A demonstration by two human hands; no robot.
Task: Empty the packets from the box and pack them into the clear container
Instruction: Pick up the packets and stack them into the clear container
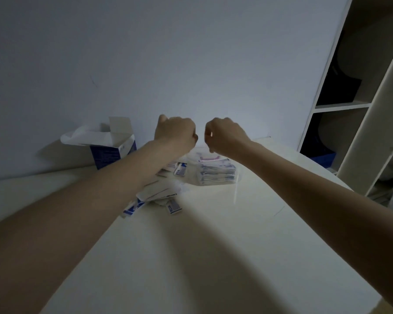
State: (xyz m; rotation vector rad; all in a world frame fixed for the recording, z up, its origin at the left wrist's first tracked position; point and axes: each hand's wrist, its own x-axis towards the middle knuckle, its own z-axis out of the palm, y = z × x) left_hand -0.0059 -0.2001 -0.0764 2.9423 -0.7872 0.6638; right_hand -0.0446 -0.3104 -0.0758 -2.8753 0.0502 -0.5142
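Presently both hands, left and right, hover with fingers curled, empty, above the packets and clear container on the bench.

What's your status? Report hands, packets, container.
Both hands, left and right, raised, fisted, apparently empty. Container part-filled. Loose packets remain on table. Nothing blocking.

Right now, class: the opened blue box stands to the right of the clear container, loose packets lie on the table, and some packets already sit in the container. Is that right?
One detail is wrong. The head view shows the opened blue box standing to the left of the clear container, not the right. The rest holds: loose packets lie on the table, and some packets already sit in the container.
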